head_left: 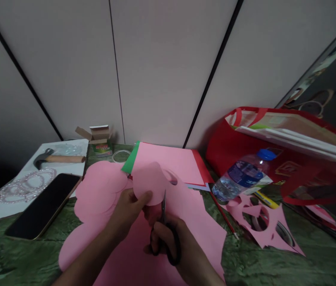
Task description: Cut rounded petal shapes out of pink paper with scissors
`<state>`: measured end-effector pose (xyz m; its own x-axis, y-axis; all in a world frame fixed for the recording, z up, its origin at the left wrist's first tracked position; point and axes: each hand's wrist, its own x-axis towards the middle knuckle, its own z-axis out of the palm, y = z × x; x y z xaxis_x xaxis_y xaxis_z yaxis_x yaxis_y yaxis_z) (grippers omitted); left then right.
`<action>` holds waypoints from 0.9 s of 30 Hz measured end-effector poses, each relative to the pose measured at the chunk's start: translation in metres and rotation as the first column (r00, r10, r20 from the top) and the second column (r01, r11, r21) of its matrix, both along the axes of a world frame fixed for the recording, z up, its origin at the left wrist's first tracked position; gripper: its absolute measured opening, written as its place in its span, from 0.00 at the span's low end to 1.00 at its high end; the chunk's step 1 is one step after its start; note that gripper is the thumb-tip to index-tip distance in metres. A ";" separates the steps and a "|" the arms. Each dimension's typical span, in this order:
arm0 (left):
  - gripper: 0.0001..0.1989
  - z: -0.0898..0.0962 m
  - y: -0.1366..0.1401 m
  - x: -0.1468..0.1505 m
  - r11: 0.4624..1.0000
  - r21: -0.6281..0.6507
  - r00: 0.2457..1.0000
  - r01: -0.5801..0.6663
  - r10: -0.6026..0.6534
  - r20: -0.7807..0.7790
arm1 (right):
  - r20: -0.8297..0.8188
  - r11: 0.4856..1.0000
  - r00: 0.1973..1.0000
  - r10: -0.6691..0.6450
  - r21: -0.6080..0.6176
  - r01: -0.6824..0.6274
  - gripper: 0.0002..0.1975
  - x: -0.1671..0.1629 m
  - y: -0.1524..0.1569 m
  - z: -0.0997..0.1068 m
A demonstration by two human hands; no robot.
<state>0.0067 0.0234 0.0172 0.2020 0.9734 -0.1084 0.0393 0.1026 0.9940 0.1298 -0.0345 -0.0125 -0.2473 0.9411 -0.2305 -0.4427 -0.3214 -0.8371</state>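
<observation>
Pink paper (132,258), cut off at six o'clock, lies nearest on the counter (12,258). From the hands, one phone (44,206) lies at nine, one hammer (63,159) at ten, then pink discs (100,186), overlapping too much to count. Left hand (127,212): grip pinching one rounded pink piece (148,182) at twelve. Right hand (175,232): grip closed around one pair of scissors (163,210), blade gap unclear. One bottle (241,176) and one cut-off red bag (224,147) occupy two o'clock.

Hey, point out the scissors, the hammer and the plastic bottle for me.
Scissors (163,209): head view; the point lies on the metal blades.
Hammer (64,159): head view; the point lies on the wooden handle.
Plastic bottle (244,174): head view; the point lies on the blue label.
</observation>
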 end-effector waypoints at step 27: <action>0.09 -0.015 -0.002 -0.003 0.997 0.061 0.996 0.044 -0.039 -0.079 | 0.132 0.994 0.986 -0.098 0.068 0.090 0.12 0.008 0.002 0.010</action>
<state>0.0033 0.0209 0.0019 0.2355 0.9697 -0.0648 0.1191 0.0374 0.9922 0.1383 -0.0327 -0.0023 -0.1279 0.9721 -0.1969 -0.3499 -0.2300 -0.9081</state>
